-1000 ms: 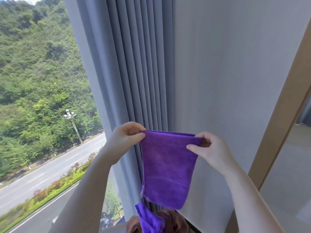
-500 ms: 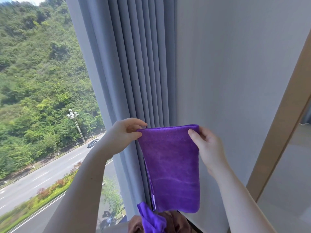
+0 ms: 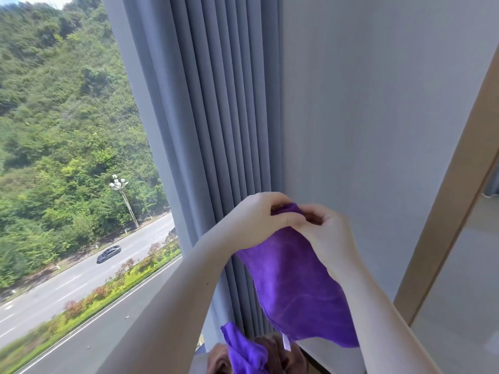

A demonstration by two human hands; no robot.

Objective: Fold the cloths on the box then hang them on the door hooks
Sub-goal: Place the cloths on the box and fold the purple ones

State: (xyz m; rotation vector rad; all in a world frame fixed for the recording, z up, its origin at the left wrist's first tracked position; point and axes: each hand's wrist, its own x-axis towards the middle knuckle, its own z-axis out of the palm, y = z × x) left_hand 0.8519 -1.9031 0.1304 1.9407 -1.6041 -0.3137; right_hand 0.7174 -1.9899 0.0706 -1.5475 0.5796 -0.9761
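**Top corners pinched together, the fold not yet secure**

The left hand [image 3: 259, 214] and the right hand [image 3: 328, 230] were together, touching each other, both closed on the top edge of the purple cloth [image 3: 297, 282]. The cloth was held in the air in front of the grey curtain [image 3: 216, 130] and hung down from the fingers, with a small white label [image 3: 286, 342] at its lower edge. Below it, at the bottom of the view, lay a second purple cloth [image 3: 243, 349] on a heap of brown cloth [image 3: 275, 352]; the box itself I could not make out.

The risk, in my judgement, was in the passing of the corners. If one hand let go before the other held both layers, a corner could slip and the fold would open again. The lower edges also looked uneven, so the fold might come out crooked. No door hooks were in view, so hanging was not yet possible from here.
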